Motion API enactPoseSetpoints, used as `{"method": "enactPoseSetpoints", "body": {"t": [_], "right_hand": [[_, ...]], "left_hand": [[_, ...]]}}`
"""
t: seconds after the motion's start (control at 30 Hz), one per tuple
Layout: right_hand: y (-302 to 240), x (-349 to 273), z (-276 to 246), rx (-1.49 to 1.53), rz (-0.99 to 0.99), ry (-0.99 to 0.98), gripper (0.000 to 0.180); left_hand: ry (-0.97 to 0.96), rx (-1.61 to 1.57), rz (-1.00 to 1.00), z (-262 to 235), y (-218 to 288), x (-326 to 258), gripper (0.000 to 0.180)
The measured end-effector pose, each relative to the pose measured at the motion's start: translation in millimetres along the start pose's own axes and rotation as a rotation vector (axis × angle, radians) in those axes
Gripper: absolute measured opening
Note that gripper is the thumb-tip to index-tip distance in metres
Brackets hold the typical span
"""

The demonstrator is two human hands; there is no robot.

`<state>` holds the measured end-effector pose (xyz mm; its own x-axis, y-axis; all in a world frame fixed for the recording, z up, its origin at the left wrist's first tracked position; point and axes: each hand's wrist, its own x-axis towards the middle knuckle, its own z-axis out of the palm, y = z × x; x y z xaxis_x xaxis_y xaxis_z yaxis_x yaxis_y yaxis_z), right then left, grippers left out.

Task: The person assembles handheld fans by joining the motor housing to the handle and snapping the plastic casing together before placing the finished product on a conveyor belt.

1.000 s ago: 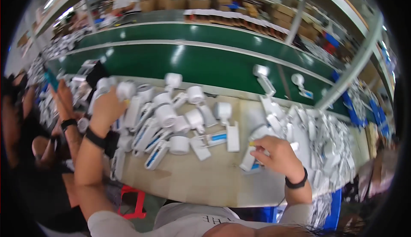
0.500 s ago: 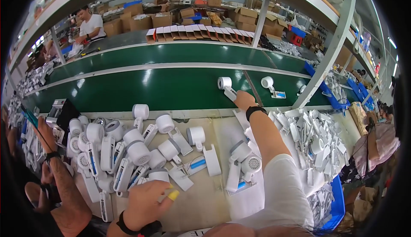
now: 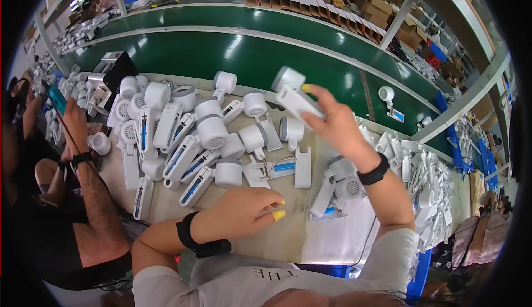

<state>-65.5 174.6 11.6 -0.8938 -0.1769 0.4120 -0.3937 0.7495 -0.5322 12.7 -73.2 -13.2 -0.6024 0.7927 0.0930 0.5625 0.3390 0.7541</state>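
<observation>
My right hand (image 3: 332,119) grips a white handheld fan (image 3: 299,101) by its handle, above the border between bench and belt. The fan's round head points up and to the left. My left hand (image 3: 244,211), yellow covers on thumb and finger, hovers low over the bench with thumb and fingertip apart and nothing between them. Just beyond it, a fan with an opened handle (image 3: 270,169) shows a blue battery and wires. To its left lies a heap of white fans (image 3: 213,132), several with open handles. More fans (image 3: 349,187) lie below my right forearm.
A green conveyor belt (image 3: 183,57) runs beyond the bench. Another fan (image 3: 387,94) lies on it at right. White plastic parts (image 3: 432,179) are piled on the right, near a slanting metal post (image 3: 463,105). A co-worker's forearm (image 3: 95,188) is at left.
My right hand has lifted the fan off the belt and brought it back toward the bench. My left hand has moved right. The whole view has shifted.
</observation>
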Motion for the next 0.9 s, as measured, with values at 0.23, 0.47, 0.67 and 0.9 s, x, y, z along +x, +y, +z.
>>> {"method": "enactPoseSetpoints", "body": {"t": [0.23,0.47,0.67,0.9], "right_hand": [[-57,-18,34,-0.144,-0.191,-0.013,0.042],[-88,-38,48,0.052,-0.235,-0.082,0.038],[-114,-64,45,-0.404,-0.770,-0.060,0.039],[-139,-86,53,-0.627,-0.973,-0.041,0.030]], "left_hand": [[0.381,-0.876,-0.109,13,-19,-3,0.027],[0.293,-0.632,-0.079,23,-31,-43,0.046],[0.658,-1.137,0.075,13,-35,-40,0.050],[0.588,-1.657,-0.070,10,-32,-37,0.039]]}}
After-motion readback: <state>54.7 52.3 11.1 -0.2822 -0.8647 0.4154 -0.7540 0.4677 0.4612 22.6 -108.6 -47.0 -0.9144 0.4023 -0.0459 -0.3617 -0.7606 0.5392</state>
